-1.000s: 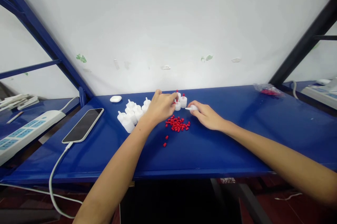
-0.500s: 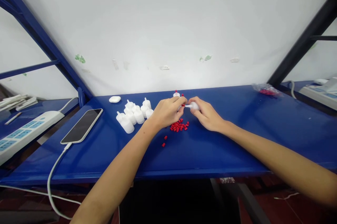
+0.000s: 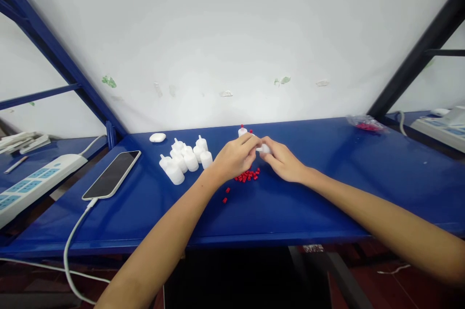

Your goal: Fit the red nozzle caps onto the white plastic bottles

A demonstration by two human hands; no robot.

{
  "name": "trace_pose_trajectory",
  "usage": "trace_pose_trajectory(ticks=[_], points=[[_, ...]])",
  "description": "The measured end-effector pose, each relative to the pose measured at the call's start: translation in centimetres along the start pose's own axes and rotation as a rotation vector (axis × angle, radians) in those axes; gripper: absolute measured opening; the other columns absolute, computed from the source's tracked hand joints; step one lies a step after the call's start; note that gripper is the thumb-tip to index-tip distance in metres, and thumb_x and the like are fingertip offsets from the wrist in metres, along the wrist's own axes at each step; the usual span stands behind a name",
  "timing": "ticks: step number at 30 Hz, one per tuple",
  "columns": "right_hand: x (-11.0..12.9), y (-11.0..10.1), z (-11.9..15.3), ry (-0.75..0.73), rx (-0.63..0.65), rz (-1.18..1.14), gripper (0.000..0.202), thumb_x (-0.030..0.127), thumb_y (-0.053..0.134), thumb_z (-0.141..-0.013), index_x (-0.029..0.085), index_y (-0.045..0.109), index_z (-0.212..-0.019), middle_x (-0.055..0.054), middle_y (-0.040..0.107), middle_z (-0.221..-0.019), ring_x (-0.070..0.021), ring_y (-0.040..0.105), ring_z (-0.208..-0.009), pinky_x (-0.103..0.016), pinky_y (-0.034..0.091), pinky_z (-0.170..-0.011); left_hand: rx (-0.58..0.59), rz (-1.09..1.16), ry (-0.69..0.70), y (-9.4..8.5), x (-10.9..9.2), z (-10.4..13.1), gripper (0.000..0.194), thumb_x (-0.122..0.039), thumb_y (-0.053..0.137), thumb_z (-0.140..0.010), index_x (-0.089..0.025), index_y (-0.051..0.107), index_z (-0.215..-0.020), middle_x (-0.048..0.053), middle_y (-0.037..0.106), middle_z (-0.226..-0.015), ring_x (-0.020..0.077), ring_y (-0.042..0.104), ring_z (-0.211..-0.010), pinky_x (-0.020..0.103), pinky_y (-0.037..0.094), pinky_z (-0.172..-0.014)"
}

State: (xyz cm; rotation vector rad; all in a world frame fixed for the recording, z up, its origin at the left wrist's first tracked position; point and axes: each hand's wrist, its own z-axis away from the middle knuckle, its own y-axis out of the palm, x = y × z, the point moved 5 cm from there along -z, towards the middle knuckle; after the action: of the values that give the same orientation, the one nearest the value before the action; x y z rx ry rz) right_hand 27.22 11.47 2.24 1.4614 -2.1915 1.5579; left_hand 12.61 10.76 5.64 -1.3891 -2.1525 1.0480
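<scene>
A small white squeeze bottle [image 3: 265,148] lies tipped in my right hand [image 3: 284,160], its narrow nozzle aimed left. My left hand [image 3: 238,155] is closed at the nozzle's tip; the red cap pinched there half a second ago is now hidden behind the fingers. Loose red caps [image 3: 247,176] are heaped just below my left hand, partly covered by it. To the left stands a cluster of uncapped white bottles [image 3: 190,160]. Behind my hands, bottles with red tips [image 3: 242,131] stand upright, partly hidden.
A phone [image 3: 112,175] with a charging cable rests at the left, beside a power strip [image 3: 36,185]. A white earbud case [image 3: 157,138] sits near the wall. At the far right is a clear bag [image 3: 367,125] with red pieces. Blue frame posts flank the blue table [image 3: 327,212].
My left hand has moved slightly right, closing in on the nozzle tip, and the red cap in its fingers has gone out of sight. My right hand still holds the bottle.
</scene>
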Motion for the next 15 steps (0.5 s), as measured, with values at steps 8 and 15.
trace_pose_trajectory(ticks=[8, 15], points=[[-1.1, 0.5, 0.1, 0.156, 0.075, 0.129, 0.018, 0.028, 0.047, -0.090, 0.020, 0.055, -0.104, -0.004, 0.065, -0.090, -0.0200, 0.056, -0.073, -0.031, 0.038, -0.068, 0.304, -0.261, -0.204, -0.1, 3.4, 0.9, 0.018, -0.019, 0.046, -0.096, -0.019, 0.064, -0.099, 0.005, 0.070, -0.088, 0.0212, 0.066, -0.082, 0.030, 0.047, -0.068], [-0.9, 0.6, 0.1, 0.160, 0.113, 0.160, 0.018, 0.028, 0.048, -0.090, 0.021, 0.057, -0.104, -0.004, 0.066, -0.089, -0.0198, 0.057, -0.071, -0.030, 0.038, -0.066, 0.336, -0.109, -0.225, -1.5, 4.9, 1.3, 0.029, -0.031, 0.041, -0.103, -0.022, 0.068, -0.105, 0.005, 0.074, -0.097, 0.0206, 0.069, -0.086, 0.031, 0.050, -0.074]])
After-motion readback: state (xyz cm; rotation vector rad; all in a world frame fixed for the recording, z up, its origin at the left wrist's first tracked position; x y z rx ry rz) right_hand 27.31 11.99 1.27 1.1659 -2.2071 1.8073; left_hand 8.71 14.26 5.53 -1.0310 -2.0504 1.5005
